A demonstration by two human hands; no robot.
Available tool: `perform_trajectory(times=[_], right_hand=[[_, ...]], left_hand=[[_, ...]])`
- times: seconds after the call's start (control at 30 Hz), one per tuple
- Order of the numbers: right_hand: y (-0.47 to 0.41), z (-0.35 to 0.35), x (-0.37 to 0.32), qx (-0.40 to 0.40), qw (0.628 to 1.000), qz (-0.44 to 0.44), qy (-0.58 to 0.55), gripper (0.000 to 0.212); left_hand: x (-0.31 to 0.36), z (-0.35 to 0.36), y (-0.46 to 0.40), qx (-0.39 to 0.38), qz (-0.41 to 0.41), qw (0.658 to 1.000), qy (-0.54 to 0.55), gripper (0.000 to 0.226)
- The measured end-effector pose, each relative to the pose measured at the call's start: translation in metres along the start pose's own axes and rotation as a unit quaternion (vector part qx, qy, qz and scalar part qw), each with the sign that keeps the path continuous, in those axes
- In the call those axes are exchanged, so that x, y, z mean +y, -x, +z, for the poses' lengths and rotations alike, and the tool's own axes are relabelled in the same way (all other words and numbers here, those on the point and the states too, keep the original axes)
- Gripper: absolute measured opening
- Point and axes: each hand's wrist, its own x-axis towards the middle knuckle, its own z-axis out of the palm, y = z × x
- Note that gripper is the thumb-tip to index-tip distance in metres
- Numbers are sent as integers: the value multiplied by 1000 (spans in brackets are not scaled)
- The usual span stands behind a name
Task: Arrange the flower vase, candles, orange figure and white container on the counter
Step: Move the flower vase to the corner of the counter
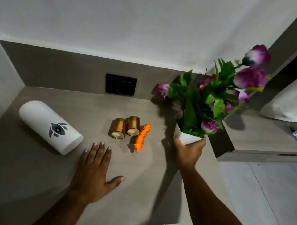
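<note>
Grey-brown laminate counter (64, 186) fills the lower left and centre of the frame, running back to a low upstand where a black wall socket (120, 84) sits at centre. Your flower vase (187, 137) is the biggest task item, at centre right: a white pot with purple blooms and green leaves leaning toward the upper right. Your right hand (188, 150) has its fingers curled around the base of the pot, thumb on the right side, so it is closed on the vase; you cannot tell whether the pot touches the counter. Next in size, the white container (50, 126) lies on its side at left, showing a grey emblem with no readable writing. Your left hand (95, 170) rests flat on the counter at lower centre, fingers spread wide, thumb out to the right, holding nothing, its fingertips (102, 143) near the container's end. Two gold candles (125, 129) lie side by side at centre, touching, open ends toward you. Just right of them lies the orange figure (141, 138), a striped tiger.
</note>
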Motion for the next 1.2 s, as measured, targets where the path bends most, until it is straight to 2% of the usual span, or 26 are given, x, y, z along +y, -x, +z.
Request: perform_trajectory(times=[0.1,0.23,0.33,0.43,0.57,0.77,0.87,1.0,1.2], right_hand=[[-19,3,6,-12,1000,-23,2,85],[-24,6,13,-14,1000,-7,-3,71],[-17,5,7,-16,1000,-4,-9,41],[-17,5,9,-30,999,-7,22,49],[-20,8,5,-10,999,46,18,46],[-32,18,-8,-5,1000,10,17,46],[-39,24,-7,-8,1000,14,14,50],[-45,27,-9,-17,1000,21,15,43],[-45,37,17,-16,1000,3,8,75]], left_hand=[[0,0,-2,3,-4,1000,-2,102],[0,1,-1,3,-5,1000,8,104],[0,-1,-1,-1,-8,1000,13,102],[0,-2,-2,-3,-9,1000,17,102],[0,-4,-3,-5,-13,1000,17,102],[-1,-1,-1,-1,-8,1000,12,100],[-1,0,-2,5,-3,1000,13,98],[-1,0,-1,7,-6,1000,14,98],[-2,-2,-3,0,-1,1000,8,99]])
